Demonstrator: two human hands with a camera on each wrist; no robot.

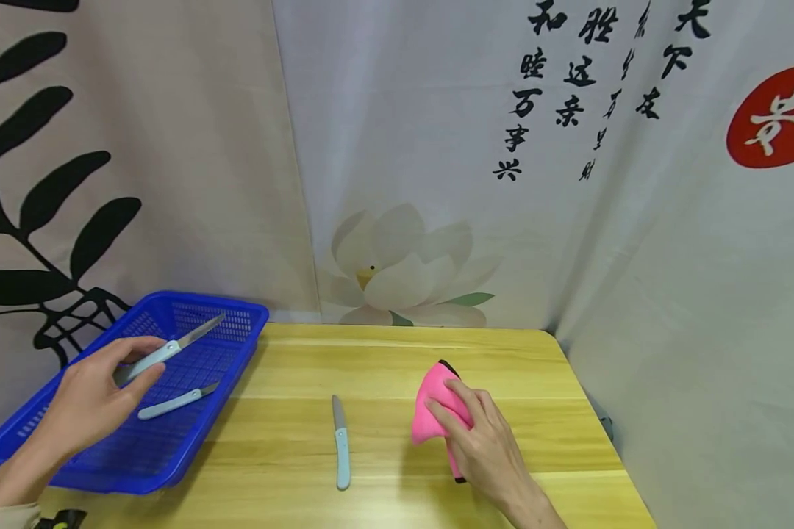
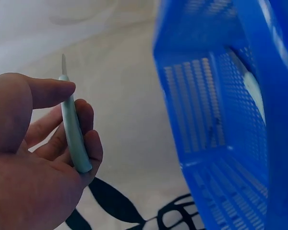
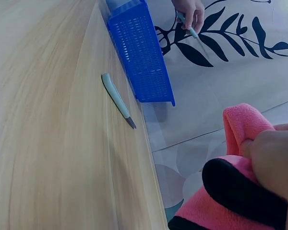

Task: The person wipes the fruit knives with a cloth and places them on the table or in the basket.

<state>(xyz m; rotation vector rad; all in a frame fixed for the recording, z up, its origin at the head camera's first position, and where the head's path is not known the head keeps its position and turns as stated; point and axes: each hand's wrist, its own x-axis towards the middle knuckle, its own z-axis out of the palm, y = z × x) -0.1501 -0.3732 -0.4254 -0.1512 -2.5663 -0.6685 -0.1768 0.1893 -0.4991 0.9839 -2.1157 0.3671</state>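
Observation:
My left hand [image 1: 95, 393] pinches a paring knife [image 2: 73, 129] by its pale blue handle, thumb on one side and fingers on the other. In the head view that knife overlaps the blue basket [image 1: 254, 330], its blade pointing up and right. Another pale blue knife [image 1: 179, 402] lies inside the basket. On the table a third knife [image 1: 342, 448] lies between the basket and my right hand, blade toward the wall. With my right hand [image 1: 486, 448] I grip a bunched pink cloth [image 1: 437, 404] with black edging; the right wrist view shows it held above the table surface.
The wooden table [image 1: 291, 367] ends at the back against a printed curtain [image 1: 403, 184] with a flower and writing. Another stretch of curtain [image 1: 714, 294] hangs along the right side. The basket stands at the table's left, tilted toward the leaf-patterned cloth [image 1: 192, 184].

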